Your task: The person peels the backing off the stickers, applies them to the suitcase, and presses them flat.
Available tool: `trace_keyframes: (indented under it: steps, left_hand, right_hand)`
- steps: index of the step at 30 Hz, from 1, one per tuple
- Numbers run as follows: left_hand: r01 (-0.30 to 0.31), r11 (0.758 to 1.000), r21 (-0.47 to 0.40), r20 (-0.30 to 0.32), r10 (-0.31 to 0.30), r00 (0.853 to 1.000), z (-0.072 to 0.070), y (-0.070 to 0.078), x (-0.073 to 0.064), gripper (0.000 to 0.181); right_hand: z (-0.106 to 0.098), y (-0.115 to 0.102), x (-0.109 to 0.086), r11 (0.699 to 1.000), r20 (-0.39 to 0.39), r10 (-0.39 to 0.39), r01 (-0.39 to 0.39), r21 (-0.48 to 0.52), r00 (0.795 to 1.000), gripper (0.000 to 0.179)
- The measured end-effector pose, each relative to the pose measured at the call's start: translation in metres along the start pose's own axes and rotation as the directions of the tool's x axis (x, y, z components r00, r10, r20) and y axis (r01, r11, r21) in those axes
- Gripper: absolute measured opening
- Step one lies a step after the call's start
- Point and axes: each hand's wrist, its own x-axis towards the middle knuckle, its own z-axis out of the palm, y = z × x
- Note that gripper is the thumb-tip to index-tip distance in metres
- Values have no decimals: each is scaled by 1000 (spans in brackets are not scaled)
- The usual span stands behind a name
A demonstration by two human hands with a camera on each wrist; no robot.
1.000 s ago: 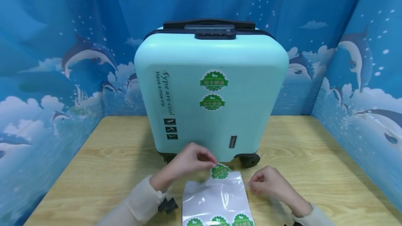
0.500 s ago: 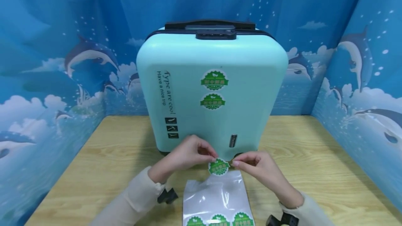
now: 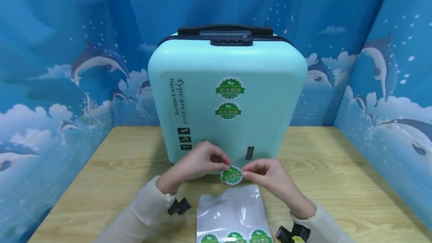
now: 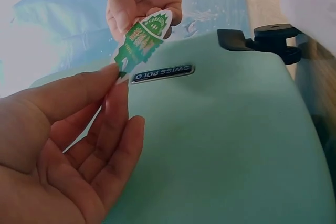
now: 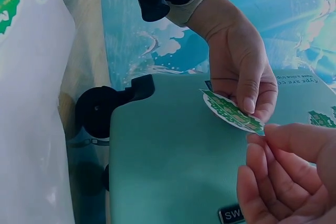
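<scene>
A round green-and-white sticker (image 3: 231,175) with a scalloped edge is held in the air before the lower front of a mint-green suitcase (image 3: 260,123). My left hand (image 3: 202,162) pinches its left edge between thumb and forefinger. At the opposite edge, my right hand (image 3: 268,177) pinches it too. The left wrist view shows the sticker (image 4: 142,43) slightly bowed between both hands. Two matching stickers, an upper one (image 3: 230,88) and a lower one (image 3: 228,111), are on the suitcase front. Below the hands lies a white sticker sheet (image 3: 229,209).
More green stickers (image 3: 260,236) line the sheet's near end. The suitcase stands upright on a wooden table (image 3: 128,175), its black handle (image 3: 226,30) on top. A metal brand plate (image 4: 163,74) sits low on its front. Dolphin-print curtains (image 3: 388,85) enclose the back and sides.
My right hand has come in from the right and taken the sticker's other edge. Both hands have raised the sticker off the sheet, a little up and left toward the suitcase.
</scene>
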Motion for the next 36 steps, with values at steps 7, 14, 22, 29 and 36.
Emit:
trace_keyframes:
  steps: [7, 14, 22, 29, 36]
  left_hand:
    - [-51, 999, 1, -37, 51, 998, -2, 0, -2, 7]
    - [-64, 998, -13, -195, 60, 979, -4, 1, -7, 12]
    - [-156, 987, -40, -323, 135, 937, -3, 2, -15, 19]
    - [-173, 984, -48, -433, 136, 891, -5, 3, -19, 20]
    - [-120, 989, -84, -454, 70, 888, -8, 5, -22, 20]
  right_hand:
    - [3, 0, 3, 999, -27, -47, 47, 0, 999, 15]
    - [5, 0, 7, 996, -121, -84, 86, 18, 989, 10]
    - [3, -3, 8, 988, -239, -142, 153, 27, 961, 7]
    - [2, -10, 9, 985, -294, -133, 158, 64, 947, 9]
    - [1, -17, 11, 981, -357, -126, 169, 94, 926, 7]
